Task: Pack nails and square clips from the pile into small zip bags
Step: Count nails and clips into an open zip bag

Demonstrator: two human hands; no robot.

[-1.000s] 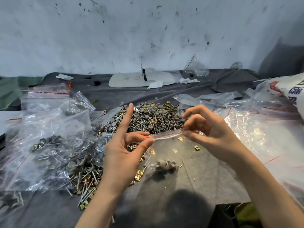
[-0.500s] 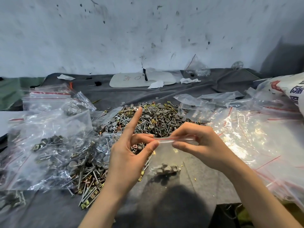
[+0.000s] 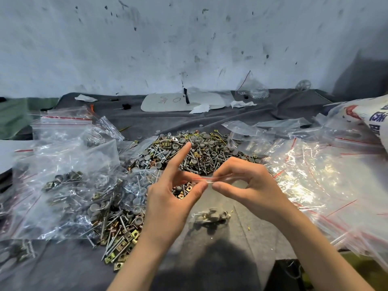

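Head view: a stained pale wall stands behind a table draped in crumpled grey cloth. The pile of nails and square clips lies in the middle, with filled bags to the left and empty bags to the right. Near the viewer, a small zip bag hangs with a few pieces at its bottom. The left hand and right hand both pinch its red-lined zip strip. The film looks light, floppy and slippery, and likely to be pierced by nails. The stiffer strip is the best hold.

Scuffed white wall, grey-clothed table
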